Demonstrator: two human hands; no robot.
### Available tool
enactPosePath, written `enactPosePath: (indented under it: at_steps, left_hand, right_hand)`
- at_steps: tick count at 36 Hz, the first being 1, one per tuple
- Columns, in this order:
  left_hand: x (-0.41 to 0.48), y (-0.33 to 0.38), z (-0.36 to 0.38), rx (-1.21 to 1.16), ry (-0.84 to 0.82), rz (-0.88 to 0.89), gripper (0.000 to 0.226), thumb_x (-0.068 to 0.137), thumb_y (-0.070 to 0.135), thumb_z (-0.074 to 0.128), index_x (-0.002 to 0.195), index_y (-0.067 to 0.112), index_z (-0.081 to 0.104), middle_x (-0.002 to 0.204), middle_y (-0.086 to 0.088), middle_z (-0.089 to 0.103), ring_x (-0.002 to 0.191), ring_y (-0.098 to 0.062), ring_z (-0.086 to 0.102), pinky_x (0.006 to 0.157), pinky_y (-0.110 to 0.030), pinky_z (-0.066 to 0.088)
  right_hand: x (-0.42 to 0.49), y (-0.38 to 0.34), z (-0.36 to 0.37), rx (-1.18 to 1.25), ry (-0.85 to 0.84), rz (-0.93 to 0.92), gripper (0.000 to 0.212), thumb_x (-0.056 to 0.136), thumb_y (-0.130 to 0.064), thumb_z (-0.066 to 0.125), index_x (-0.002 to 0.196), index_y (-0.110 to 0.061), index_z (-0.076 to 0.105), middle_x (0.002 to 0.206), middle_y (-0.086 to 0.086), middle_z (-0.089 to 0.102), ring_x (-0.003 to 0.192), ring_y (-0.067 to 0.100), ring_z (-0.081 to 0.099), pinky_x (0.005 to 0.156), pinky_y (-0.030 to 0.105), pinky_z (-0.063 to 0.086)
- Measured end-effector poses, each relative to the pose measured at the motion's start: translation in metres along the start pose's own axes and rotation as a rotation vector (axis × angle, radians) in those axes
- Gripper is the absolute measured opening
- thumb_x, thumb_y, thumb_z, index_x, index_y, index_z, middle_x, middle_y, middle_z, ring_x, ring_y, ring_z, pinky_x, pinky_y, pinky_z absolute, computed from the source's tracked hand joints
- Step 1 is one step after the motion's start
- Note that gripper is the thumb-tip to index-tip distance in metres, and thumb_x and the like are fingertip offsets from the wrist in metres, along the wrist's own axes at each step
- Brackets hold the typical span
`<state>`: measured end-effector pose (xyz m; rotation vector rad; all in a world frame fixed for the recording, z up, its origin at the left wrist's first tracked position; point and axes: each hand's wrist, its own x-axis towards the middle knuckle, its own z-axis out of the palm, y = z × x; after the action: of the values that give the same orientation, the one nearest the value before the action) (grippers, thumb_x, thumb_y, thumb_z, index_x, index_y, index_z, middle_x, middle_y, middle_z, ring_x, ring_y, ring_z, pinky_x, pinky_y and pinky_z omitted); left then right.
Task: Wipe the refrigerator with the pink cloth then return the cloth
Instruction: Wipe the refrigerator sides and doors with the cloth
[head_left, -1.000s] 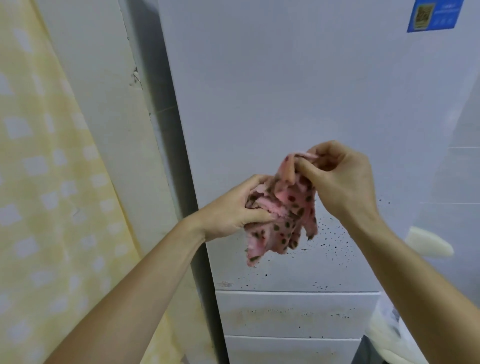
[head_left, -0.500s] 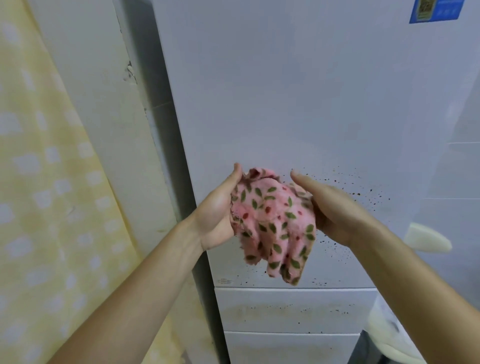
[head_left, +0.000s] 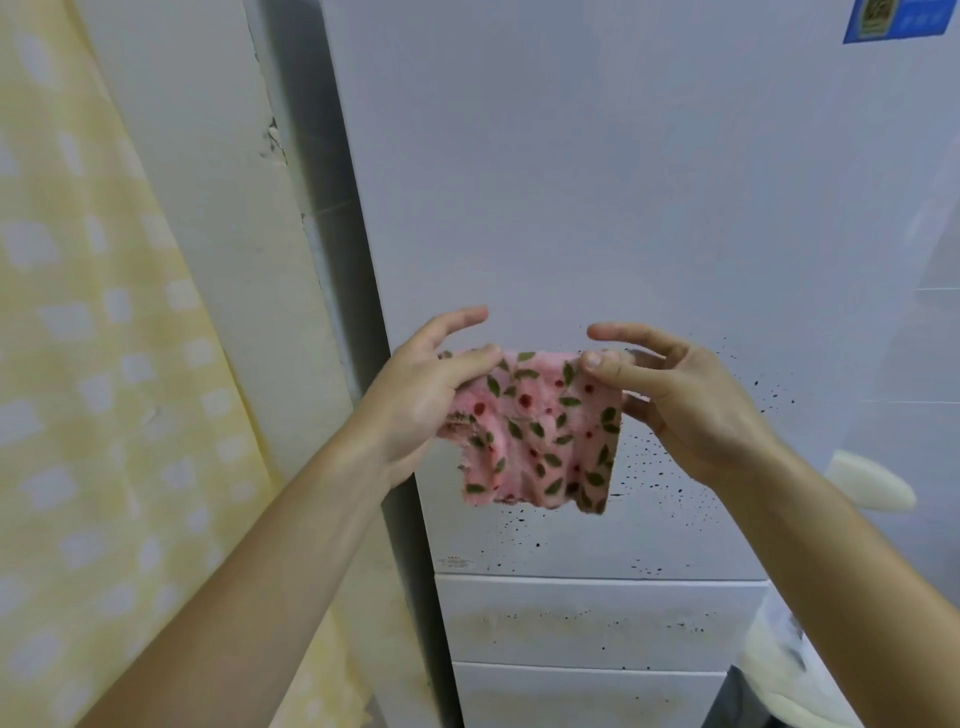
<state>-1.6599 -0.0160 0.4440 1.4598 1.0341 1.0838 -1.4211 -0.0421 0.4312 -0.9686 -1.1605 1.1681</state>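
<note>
Stretching the pink leaf-and-berry-printed terry cloth (head_left: 540, 441) flat between them, the left hand (head_left: 423, 400) and right hand (head_left: 696, 410) each pinch a top corner, thumb in front, the spare fingers (head_left: 628, 335) spread loose. It hangs just in front of the white refrigerator door (head_left: 571, 182), level with the black specks (head_left: 652, 470) (the likely target), so a smooth face can presumably meet the dirt rather than a crumpled wad
</note>
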Motion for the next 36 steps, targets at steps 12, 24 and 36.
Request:
enactPosePath:
  at_steps: [12,24,36]
  left_hand:
    - [-0.003,-0.013,-0.005,0.791,0.334,0.192,0.013,0.086,0.04,0.084,0.078,0.032,0.076,0.062,0.013,0.068,0.061,-0.003,0.065,0.058,-0.02,0.047]
    - [0.03,-0.026,-0.021,0.955,0.679,0.373,0.038,0.095,0.047,0.072,0.079,0.014,0.062,0.061,0.004,0.059,0.06,-0.022,0.057,0.056,-0.033,0.039]
    - [0.068,-0.071,-0.075,0.931,0.76,0.853,0.057,0.092,0.05,0.076,0.128,0.009,0.06,0.106,-0.005,0.068,0.102,-0.022,0.057,0.095,-0.034,0.042]
  right_hand:
    - [-0.001,0.022,0.012,-1.023,0.296,-0.44,0.004,0.091,-0.035,0.081,0.09,-0.031,0.079,0.067,-0.012,0.054,0.061,0.004,0.051,0.058,0.02,0.033]
    - [0.024,0.069,0.084,-0.35,0.316,-0.481,0.023,0.107,-0.017,0.059,0.112,-0.031,0.042,0.102,-0.002,0.08,0.09,0.013,0.076,0.077,0.037,0.062]
    - [0.108,0.139,0.101,-1.235,0.543,-1.252,0.041,0.101,-0.027,0.07,0.142,-0.029,0.067,0.142,0.01,0.043,0.123,0.03,0.051,0.106,0.044,0.043]
